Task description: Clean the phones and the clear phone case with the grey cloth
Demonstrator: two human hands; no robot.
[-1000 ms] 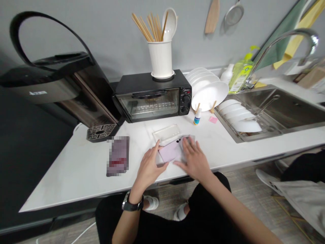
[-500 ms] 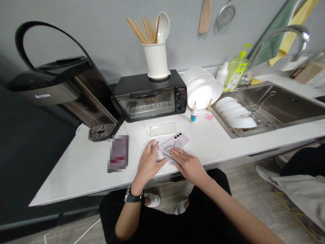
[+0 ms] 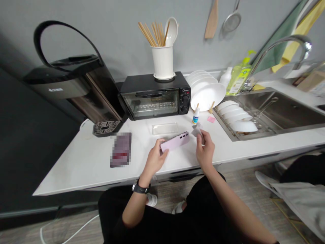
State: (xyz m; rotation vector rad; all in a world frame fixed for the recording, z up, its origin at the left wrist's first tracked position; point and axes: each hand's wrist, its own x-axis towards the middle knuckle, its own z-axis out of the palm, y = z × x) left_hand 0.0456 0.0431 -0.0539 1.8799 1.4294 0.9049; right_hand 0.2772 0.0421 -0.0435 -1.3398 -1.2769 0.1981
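Held by its left end, a light purple smartphone [image 3: 175, 142] is tilted up over the white counter, its back with several dark camera lenses facing me. My left hand [image 3: 155, 157] is closed round that end. To the right of the phone, my right hand [image 3: 206, 149] pinches a grey cleaning cloth [image 3: 197, 130], clear of the phone. Behind the phone lies a clear phone case [image 3: 165, 128]. A small white spray bottle [image 3: 195, 116] with a blue label stands beyond the cloth, and a pink slip [image 3: 211, 119] lies to its right.
A dark purple flat item [image 3: 122, 149], partly pixelated, lies at left on the counter [image 3: 83, 169]. Behind are a drink dispenser [image 3: 83, 81], a toaster oven [image 3: 154, 98] and racked plates [image 3: 207, 95]. The sink [image 3: 279, 112] with bowls is at right. A person's leg shows at far right.
My right hand has lifted the cloth off the phone and moved right. My left hand has raised and tilted the phone from the counter. The view has shifted slightly.
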